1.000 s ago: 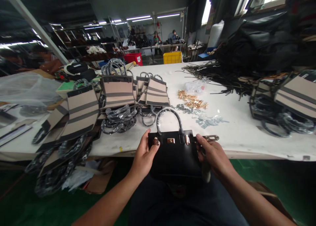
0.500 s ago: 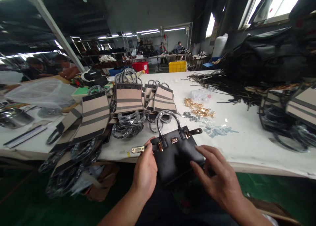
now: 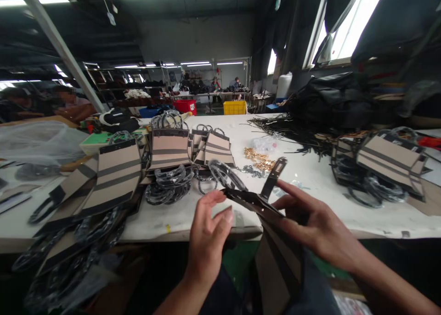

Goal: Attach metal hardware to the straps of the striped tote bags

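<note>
A black handbag panel [image 3: 279, 260] is turned so its beige-and-grey striped back shows, tilted at the table's front edge. My right hand [image 3: 319, 221] grips its right side, fingers behind and thumb along the top. From its top edge rise a plastic-wrapped looped handle [image 3: 227, 173] and a short black strap [image 3: 274, 175] with a metal fitting. My left hand [image 3: 206, 234] is at the panel's left end, fingers curved and apart, the fingertips close to the corner; whether they touch it I cannot tell. The front face is hidden.
Several stacked panels [image 3: 115, 175] with wrapped handles cover the left of the white table [image 3: 237, 122]; another stack [image 3: 389, 161] stands right. Gold metal fittings [image 3: 260, 159] and a clear plastic bag [image 3: 263, 143] lie mid-table. Black strips [image 3: 292, 133] spread behind. People sit farther back.
The panel has turned from its black front to its striped back and tilted steeply. My right hand has taken hold of its side; my left hand has loosened its grip. The view has shifted right and up.
</note>
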`<state>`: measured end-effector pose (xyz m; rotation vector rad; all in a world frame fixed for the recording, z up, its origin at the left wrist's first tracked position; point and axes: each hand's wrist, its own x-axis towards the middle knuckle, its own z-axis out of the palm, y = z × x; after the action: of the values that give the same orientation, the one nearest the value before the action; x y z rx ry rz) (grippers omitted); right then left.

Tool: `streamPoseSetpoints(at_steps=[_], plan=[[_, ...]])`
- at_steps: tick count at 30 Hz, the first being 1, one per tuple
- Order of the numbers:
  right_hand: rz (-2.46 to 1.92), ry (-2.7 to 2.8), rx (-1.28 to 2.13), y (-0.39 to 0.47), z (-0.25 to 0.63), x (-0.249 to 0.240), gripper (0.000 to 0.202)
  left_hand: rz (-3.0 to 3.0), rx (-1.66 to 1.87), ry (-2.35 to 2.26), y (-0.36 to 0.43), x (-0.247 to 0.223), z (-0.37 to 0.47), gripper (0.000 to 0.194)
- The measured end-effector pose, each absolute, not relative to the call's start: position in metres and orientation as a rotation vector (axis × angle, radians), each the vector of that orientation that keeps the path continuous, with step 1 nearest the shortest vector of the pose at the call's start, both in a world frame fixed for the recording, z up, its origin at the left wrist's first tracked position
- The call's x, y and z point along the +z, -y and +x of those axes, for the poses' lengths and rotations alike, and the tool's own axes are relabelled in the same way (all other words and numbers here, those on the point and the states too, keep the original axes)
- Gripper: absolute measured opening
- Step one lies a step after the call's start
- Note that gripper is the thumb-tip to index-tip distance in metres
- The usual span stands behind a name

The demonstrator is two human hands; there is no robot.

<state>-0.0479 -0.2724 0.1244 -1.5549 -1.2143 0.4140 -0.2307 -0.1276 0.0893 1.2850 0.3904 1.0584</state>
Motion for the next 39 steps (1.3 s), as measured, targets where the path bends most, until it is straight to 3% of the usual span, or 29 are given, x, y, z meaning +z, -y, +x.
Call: streamPoseSetpoints(at_steps=[3,6,13,18,23,27,32,37,39], plan=[[-1.527,1.215,0.535,0.293,-0.021,0.145,0.068,1.366,1.218,-0.418,0.104,0.092,-0.229,0.062],[-1.497,1.273,0.561,0.302,0.004,0.167,0.064,1.456,1.071,-0.294,0.094,0.106,-0.228,0.066],[-1.577,1.297,0.680,0.287,0.058,0.219,0.064,1.598,0.769,-0.170,0.106,0.118,-0.225,0.034],[-1.725,1.181,1.081,0.256,0.067,0.176,0.066,1.496,0.340,-0.287,0.132,0.061,-0.217,0.037],[-1.750,1.293,1.297,0.219,0.064,0.096,0.073,1.184,0.498,-0.730,0.154,-0.026,-0.208,0.037],[-1.799,1.515,1.183,0.185,0.069,0.062,0.070,1.009,0.549,-0.838,0.156,-0.059,-0.199,0.039],[-1.941,1.693,1.028,0.155,0.083,0.039,0.068,0.844,0.560,-0.899,0.156,-0.064,-0.183,0.043],[-2.019,1.433,0.568,0.167,0.077,0.045,0.033,0.824,0.547,-0.889,0.152,-0.062,-0.170,0.040],[-1.919,1.212,0.384,0.181,0.064,0.058,0.032,0.808,0.533,-0.900,0.150,-0.061,-0.167,0.040]])
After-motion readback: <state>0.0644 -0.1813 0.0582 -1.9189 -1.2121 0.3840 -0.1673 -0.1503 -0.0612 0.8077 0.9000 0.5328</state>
